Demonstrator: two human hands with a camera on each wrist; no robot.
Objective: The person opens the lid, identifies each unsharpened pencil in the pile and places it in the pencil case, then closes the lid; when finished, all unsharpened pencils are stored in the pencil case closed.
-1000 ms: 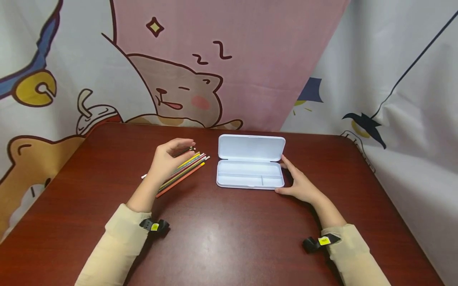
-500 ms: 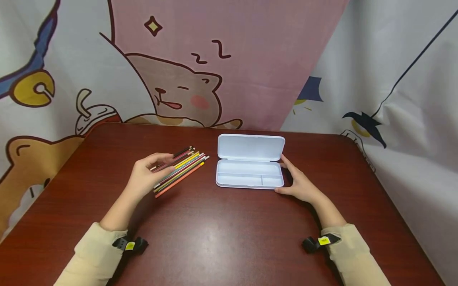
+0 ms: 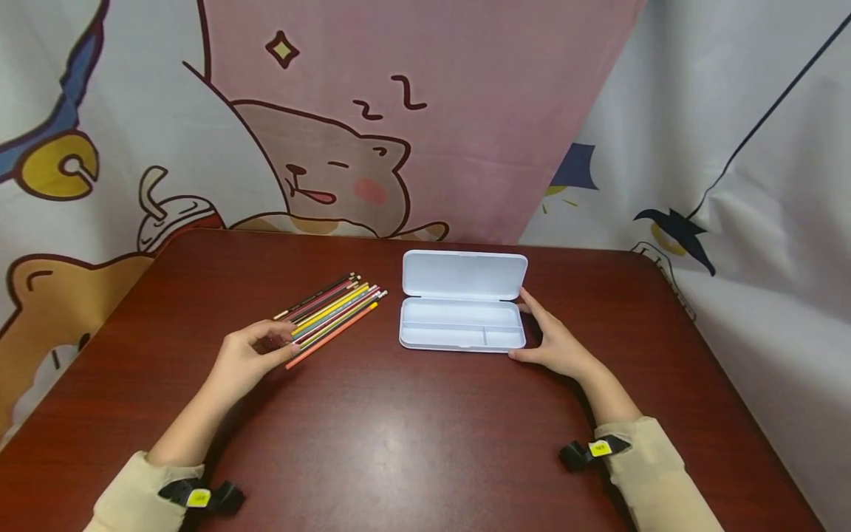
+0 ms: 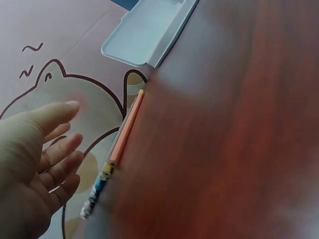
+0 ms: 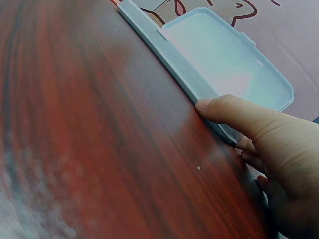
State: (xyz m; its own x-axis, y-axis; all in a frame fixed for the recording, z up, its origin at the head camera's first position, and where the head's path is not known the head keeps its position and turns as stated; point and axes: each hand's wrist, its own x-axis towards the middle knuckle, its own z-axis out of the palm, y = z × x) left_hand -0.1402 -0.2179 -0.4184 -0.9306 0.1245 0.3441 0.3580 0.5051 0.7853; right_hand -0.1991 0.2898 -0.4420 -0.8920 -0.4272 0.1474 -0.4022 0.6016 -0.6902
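- Head view: shows pencils [image 3: 335, 309] lying side by side in a slanted row on the red-brown table [image 3: 399, 436], left of the white pencil case [image 3: 442, 348] and apart from it.
- Head view: shows left hand [image 3: 246, 358] at the near end of the row, fingers loosely bent. Rates as released. Cannot tell whether fingertips touch the pencils.
- Head view, change: finds left hand drawn back from the far end of the row to the near end, uncovering the dark pencils at the back. Suggests a pass along the row rather than a lift; leaves the pencils outside the case.
- Head view: shows right hand [image 3: 561, 346] grasping the right end of the case, thumb at the front corner, fingers at the side. Finds lid [image 3: 465, 273] raised, compartments [image 3: 452, 312] exposed, and no evident shift of case or right hand.
- Left wrist view: shows orange pencil [image 4: 127, 130] nearest, other pencil ends blurred. Confirms no pencil between thumb and fingers.
- Right wrist view: shows thumb against the front edge of the case, fingers bent at its end, partly hidden. Supports a steadying hold, in judgement; cannot tell how firm.
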